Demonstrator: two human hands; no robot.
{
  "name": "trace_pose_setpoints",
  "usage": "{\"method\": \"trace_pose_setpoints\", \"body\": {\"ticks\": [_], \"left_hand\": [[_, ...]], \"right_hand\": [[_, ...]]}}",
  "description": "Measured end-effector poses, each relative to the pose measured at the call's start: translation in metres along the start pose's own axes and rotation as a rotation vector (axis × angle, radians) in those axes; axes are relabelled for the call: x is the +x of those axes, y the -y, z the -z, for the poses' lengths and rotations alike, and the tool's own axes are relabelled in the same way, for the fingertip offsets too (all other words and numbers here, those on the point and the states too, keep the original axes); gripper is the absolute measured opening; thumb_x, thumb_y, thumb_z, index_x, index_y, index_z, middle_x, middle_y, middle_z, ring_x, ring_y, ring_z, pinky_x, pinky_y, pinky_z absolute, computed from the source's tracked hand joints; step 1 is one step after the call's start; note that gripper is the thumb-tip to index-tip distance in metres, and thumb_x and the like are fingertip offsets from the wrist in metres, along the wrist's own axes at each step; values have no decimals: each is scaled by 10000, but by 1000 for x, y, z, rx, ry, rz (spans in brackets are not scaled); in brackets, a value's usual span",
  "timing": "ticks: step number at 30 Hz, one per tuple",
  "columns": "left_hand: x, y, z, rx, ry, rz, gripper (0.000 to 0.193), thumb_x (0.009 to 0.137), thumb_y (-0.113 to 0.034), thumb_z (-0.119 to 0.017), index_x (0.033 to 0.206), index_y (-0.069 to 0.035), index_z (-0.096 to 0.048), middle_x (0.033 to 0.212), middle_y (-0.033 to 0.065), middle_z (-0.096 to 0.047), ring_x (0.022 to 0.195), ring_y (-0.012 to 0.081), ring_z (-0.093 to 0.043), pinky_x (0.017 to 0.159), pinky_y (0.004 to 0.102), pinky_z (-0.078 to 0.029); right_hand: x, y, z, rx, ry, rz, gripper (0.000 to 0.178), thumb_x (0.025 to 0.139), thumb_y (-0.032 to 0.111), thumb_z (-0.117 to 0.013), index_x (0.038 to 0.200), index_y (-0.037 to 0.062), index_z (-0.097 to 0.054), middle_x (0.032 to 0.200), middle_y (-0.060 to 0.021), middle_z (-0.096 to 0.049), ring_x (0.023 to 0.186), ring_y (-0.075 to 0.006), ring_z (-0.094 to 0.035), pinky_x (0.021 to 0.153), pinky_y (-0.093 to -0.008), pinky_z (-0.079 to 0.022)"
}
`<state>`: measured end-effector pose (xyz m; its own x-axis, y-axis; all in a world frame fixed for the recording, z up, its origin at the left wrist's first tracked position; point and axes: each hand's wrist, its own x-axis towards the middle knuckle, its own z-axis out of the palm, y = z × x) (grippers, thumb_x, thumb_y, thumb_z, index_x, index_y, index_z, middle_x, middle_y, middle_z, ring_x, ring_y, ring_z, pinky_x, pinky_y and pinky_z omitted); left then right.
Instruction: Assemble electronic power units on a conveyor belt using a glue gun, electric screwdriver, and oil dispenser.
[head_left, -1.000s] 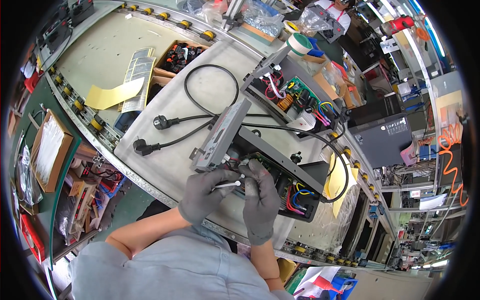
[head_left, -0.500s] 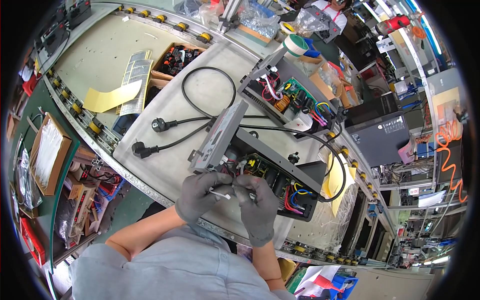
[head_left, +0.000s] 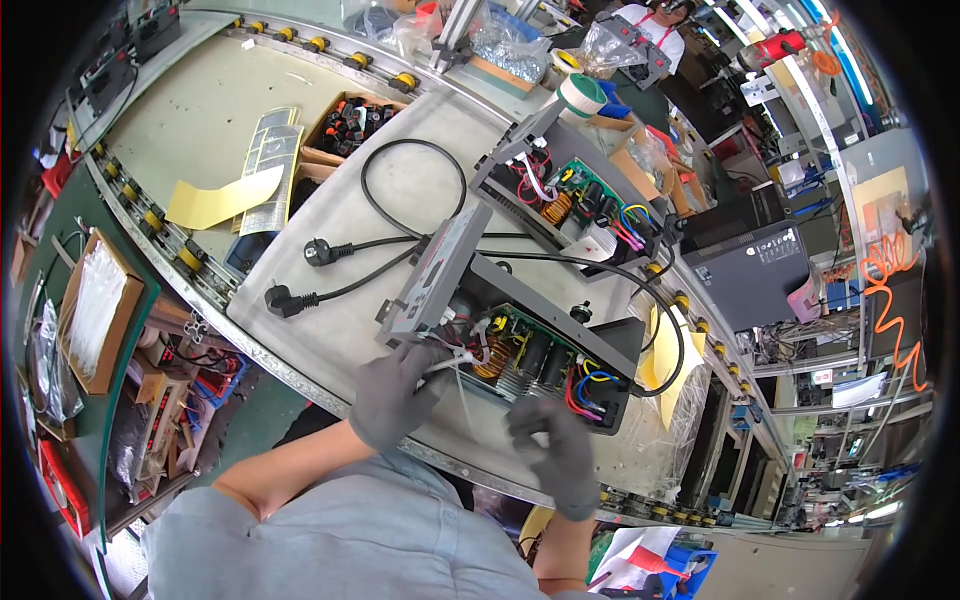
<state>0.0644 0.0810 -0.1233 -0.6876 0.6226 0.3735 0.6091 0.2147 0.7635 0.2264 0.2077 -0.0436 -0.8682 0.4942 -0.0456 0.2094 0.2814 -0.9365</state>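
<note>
A grey metal device with its cover off [head_left: 530, 310] lies on the work surface before me, its circuit board, copper coil [head_left: 491, 357] and coloured wires [head_left: 590, 390] exposed. At its front panel's near end, my left hand [head_left: 395, 396], in a grey glove, is closed at the wires. From its fingertips a thin white cable tie [head_left: 465, 400] hangs down past the device's edge. My right hand [head_left: 555, 452], also gloved, is apart from the device, close to its near right side. Its fingers are curled and smeared by motion, so what they hold, if anything, is unclear.
Two black power plugs [head_left: 320, 251] on cords lie to the left. Behind stands a second uncovered device [head_left: 570, 195]. A carton of small black parts [head_left: 352, 122], yellow label sheets [head_left: 225, 200] and a green tape roll [head_left: 582, 95] are farther back. Roller rails [head_left: 190, 257] edge the surface.
My right hand has pulled away from the left, toward me and to the right. The left stays by the wires, and the white tie now hangs in sight. The view has shifted slightly.
</note>
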Motion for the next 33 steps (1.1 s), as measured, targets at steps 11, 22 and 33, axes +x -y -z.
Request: {"method": "trace_pose_setpoints", "body": {"ticks": [11, 22, 33], "left_hand": [[42, -39, 53, -14, 112, -375, 342, 677, -229, -740, 978, -154, -596, 877, 19, -593, 682, 209, -616, 551, 328, -498], [220, 90, -13, 50, 289, -388, 216, 847, -158, -540, 1030, -89, -632, 876, 134, -628, 707, 293, -618, 627, 348, -492], [263, 123, -165, -262, 254, -20, 209, 852, -141, -456, 921, 2, -593, 713, 169, -625, 630, 240, -642, 596, 382, -504]], "right_hand": [[62, 70, -9, -270, 77, 467, 224, 736, 119, -705, 947, 66, -651, 857, -94, -625, 703, -204, -622, 605, -291, -487], [196, 66, 120, -215, -622, 334, 196, 904, 138, -529, 969, -21, -623, 787, -28, -588, 664, -74, -521, 618, -218, -430], [296, 2, 116, 23, -339, -127, 199, 907, 173, -542, 982, 6, -619, 820, -49, -650, 659, -108, -611, 593, -231, -507]]}}
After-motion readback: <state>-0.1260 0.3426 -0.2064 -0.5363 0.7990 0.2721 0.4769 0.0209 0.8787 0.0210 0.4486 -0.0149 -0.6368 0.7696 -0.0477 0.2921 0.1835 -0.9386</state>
